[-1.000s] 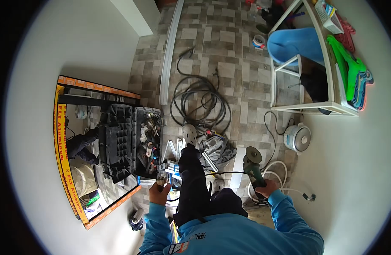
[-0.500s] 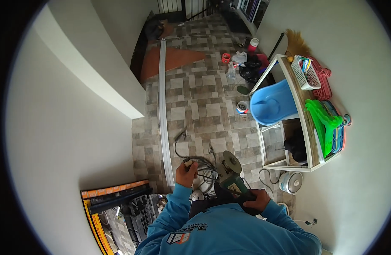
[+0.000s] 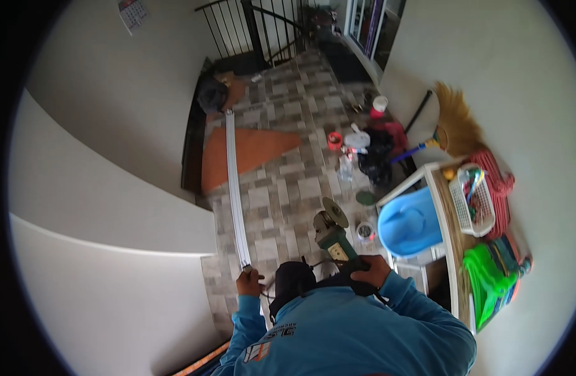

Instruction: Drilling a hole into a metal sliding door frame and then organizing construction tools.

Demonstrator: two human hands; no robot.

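My right hand (image 3: 371, 274) grips the rear body of a green angle grinder (image 3: 338, 248). Its round disc (image 3: 335, 212) points up and away from me, raised above the floor. My left hand (image 3: 250, 283) is closed by the near end of a long white ribbed strip (image 3: 233, 182). A small greyish piece, perhaps a plug, pokes from its fingers, and a dark cord (image 3: 268, 292) runs from that hand. Whether the fingers touch the strip I cannot tell.
An orange sheet (image 3: 258, 154) lies under the strip. At right, a white-framed shelf (image 3: 451, 232) stands with a blue baby tub (image 3: 411, 222), a white basket (image 3: 475, 203) and green hangers (image 3: 488, 282). Black bags (image 3: 377, 156) and a small tub (image 3: 365, 231) sit on the floor.
My view has tipped up toward the far railing. My left hand has moved left to the strip's near end. The grinder stays in my right hand.
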